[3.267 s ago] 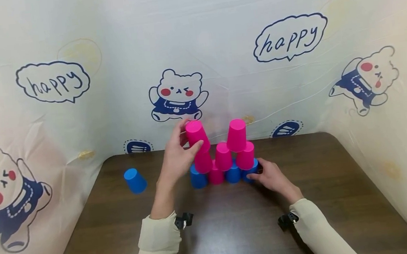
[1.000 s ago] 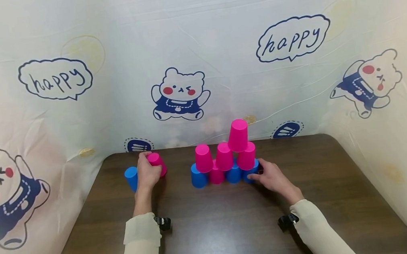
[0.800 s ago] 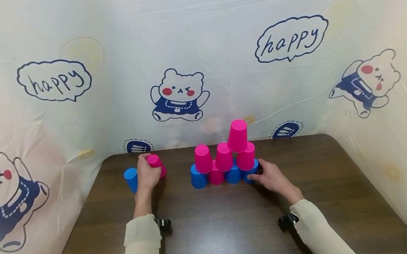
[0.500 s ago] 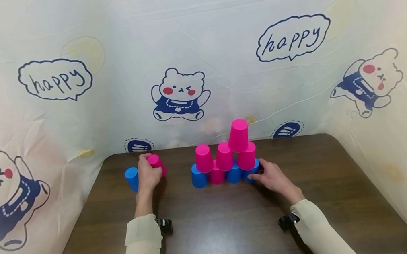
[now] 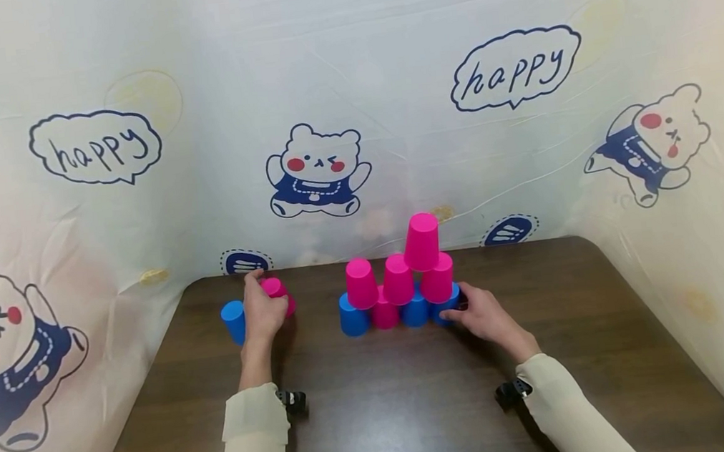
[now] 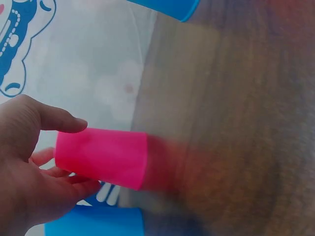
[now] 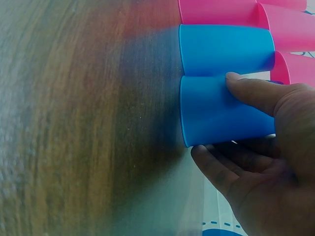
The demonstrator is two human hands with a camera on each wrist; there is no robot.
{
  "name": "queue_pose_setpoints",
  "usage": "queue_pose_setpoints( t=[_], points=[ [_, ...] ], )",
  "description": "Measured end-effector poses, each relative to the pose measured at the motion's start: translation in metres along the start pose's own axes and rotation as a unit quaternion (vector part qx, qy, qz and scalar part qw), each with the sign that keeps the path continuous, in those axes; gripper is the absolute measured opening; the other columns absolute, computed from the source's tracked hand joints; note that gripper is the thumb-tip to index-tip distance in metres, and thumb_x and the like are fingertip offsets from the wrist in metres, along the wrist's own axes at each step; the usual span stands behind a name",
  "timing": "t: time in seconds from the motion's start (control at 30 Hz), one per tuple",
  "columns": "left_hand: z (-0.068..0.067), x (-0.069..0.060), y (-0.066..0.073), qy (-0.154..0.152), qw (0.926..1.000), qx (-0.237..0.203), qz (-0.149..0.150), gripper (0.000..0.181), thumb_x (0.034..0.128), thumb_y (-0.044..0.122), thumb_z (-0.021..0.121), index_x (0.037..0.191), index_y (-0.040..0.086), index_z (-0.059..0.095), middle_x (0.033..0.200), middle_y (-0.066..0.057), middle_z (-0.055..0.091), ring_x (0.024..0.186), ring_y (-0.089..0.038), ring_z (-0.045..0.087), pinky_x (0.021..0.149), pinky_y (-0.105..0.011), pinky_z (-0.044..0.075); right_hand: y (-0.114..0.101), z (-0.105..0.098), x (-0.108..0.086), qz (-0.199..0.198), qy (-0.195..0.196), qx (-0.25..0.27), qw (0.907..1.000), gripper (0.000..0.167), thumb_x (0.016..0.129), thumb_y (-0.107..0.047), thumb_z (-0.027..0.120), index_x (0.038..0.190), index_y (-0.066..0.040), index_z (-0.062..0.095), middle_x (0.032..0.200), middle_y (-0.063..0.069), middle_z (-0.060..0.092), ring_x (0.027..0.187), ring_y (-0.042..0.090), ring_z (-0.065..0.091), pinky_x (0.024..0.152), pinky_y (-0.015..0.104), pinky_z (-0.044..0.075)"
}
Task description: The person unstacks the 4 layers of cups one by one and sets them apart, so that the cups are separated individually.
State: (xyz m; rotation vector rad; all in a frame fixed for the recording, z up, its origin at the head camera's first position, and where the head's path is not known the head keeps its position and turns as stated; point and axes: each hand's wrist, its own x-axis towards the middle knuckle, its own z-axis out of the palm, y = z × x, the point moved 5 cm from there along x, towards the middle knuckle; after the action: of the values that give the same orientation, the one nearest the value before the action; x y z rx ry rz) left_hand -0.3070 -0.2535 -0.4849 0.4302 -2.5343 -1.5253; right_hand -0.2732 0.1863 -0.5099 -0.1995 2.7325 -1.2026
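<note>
At the table's far left, my left hand (image 5: 264,310) holds an upside-down pink cup (image 6: 103,157) between thumb and fingers, its rim on the table. Just left of that hand stands a blue cup (image 5: 234,322), partly hidden. Mid-table is a stack of upturned cups: blue and pink ones in the bottom row, three pink cups (image 5: 397,279) above, and a single pink cup (image 5: 422,242) on top at the right. My right hand (image 5: 486,315) grips the rightmost bottom blue cup (image 7: 221,110), thumb on its near side and fingers around the far side.
The dark wooden table (image 5: 378,411) runs back to a pale printed curtain (image 5: 403,107) close behind the stack. A gap of bare wood separates the left pair of cups from the stack.
Over three seconds ago my left hand held a pink cup at the stack's upper left; that cup now stands at the left beside the blue one. My right hand has stayed put.
</note>
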Motion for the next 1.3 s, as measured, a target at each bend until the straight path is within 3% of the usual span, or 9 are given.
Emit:
queue_pose_setpoints(
  t=[0.47, 0.7, 0.87, 1.1, 1.3],
  points=[
    [-0.011, -0.013, 0.048, 0.024, 0.9978, -0.002, 0.061, 0.082, 0.0947, 0.002, 0.071, 0.163, 0.011, 0.027, 0.166, -0.02, 0.034, 0.151, -0.043, 0.037, 0.115, -0.063, 0.044, -0.002, -0.005, 0.002, 0.007, 0.001, 0.005, 1.0, 0.051, 0.095, -0.029, 0.079, 0.135, -0.005, 0.057, 0.107, 0.009, 0.07, 0.09, 0.024, 0.064, 0.086, 0.042, 0.06],
    [-0.016, -0.023, 0.076, 0.058, 0.9906, -0.025, 0.121, 0.067, 0.0992, 0.012, 0.068, 0.158, 0.012, 0.036, 0.162, -0.016, 0.043, 0.152, -0.037, 0.039, 0.121, -0.062, 0.037, -0.002, -0.007, 0.002, 0.009, 0.002, 0.004, 0.9999, 0.053, 0.096, -0.029, 0.079, 0.137, -0.005, 0.057, 0.11, 0.01, 0.07, 0.092, 0.024, 0.064, 0.088, 0.044, 0.06],
    [-0.015, -0.036, 0.105, 0.07, 0.9832, -0.043, 0.163, 0.058, 0.1003, 0.012, 0.066, 0.154, 0.012, 0.043, 0.157, -0.014, 0.05, 0.15, -0.034, 0.042, 0.123, -0.058, 0.036, -0.002, -0.008, 0.003, 0.006, 0.002, 0.001, 1.0, 0.053, 0.096, -0.029, 0.079, 0.137, -0.004, 0.056, 0.111, 0.01, 0.07, 0.093, 0.024, 0.064, 0.088, 0.044, 0.06],
    [-0.002, -0.061, 0.147, 0.034, 0.9775, -0.05, 0.202, 0.053, 0.1027, 0.017, 0.066, 0.152, 0.015, 0.046, 0.154, -0.009, 0.055, 0.149, -0.029, 0.046, 0.126, -0.046, 0.035, -0.004, -0.008, 0.003, 0.0, 0.015, 0.005, 0.9999, 0.051, 0.094, -0.028, 0.08, 0.134, -0.005, 0.058, 0.108, 0.01, 0.07, 0.092, 0.026, 0.064, 0.087, 0.044, 0.06],
    [0.009, -0.078, 0.16, -0.01, 0.9744, -0.075, 0.212, 0.055, 0.1014, 0.017, 0.069, 0.152, 0.019, 0.047, 0.151, -0.007, 0.056, 0.145, -0.027, 0.051, 0.123, -0.045, 0.039, -0.003, -0.001, 0.0, -0.007, 0.009, -0.002, 0.9999, 0.054, 0.094, -0.029, 0.081, 0.136, -0.004, 0.058, 0.114, 0.011, 0.071, 0.096, 0.026, 0.065, 0.095, 0.051, 0.059]
  ],
)
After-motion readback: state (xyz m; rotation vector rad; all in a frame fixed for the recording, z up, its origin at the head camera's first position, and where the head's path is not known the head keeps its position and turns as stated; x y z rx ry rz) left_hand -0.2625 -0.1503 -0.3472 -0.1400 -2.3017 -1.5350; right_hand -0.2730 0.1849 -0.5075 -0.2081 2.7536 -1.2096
